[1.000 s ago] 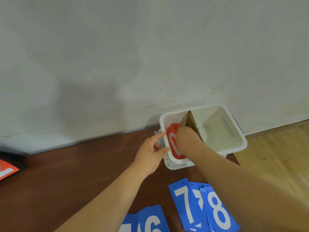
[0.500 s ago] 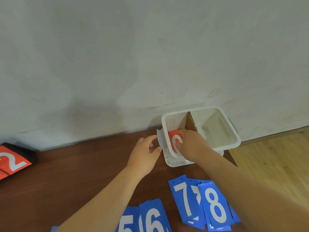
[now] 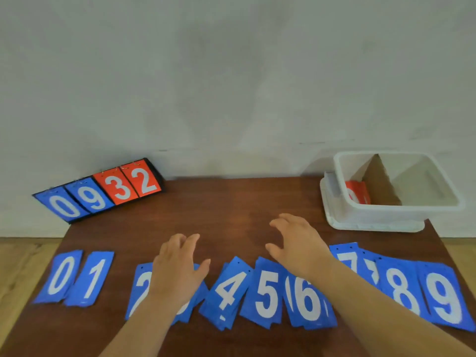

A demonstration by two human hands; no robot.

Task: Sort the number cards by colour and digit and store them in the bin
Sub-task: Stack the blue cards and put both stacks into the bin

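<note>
A row of blue number cards lies along the near edge of the brown table (image 3: 231, 202): 0 (image 3: 60, 276), 1 (image 3: 94, 278), 4 (image 3: 228, 289), 5 (image 3: 266, 292), 6 (image 3: 306, 300), 8 (image 3: 401, 287), 9 (image 3: 444, 297). My left hand (image 3: 179, 266) hovers open over the 2 card (image 3: 141, 287), hiding the card beside it. My right hand (image 3: 298, 240) hovers open above the 6 and 7 (image 3: 346, 258) cards. A white bin (image 3: 401, 210) at the far right holds red cards (image 3: 358, 193) left of a cardboard divider (image 3: 378, 181).
A flip scoreboard (image 3: 103, 189) showing 0 9 3 2 leans against the white wall at the table's far left. The bin sits on its white lid (image 3: 334, 220). Wooden floor shows past both table sides.
Both hands left the bin, leaving the red cards inside, and came back over the blue row. The view swung left and down.
</note>
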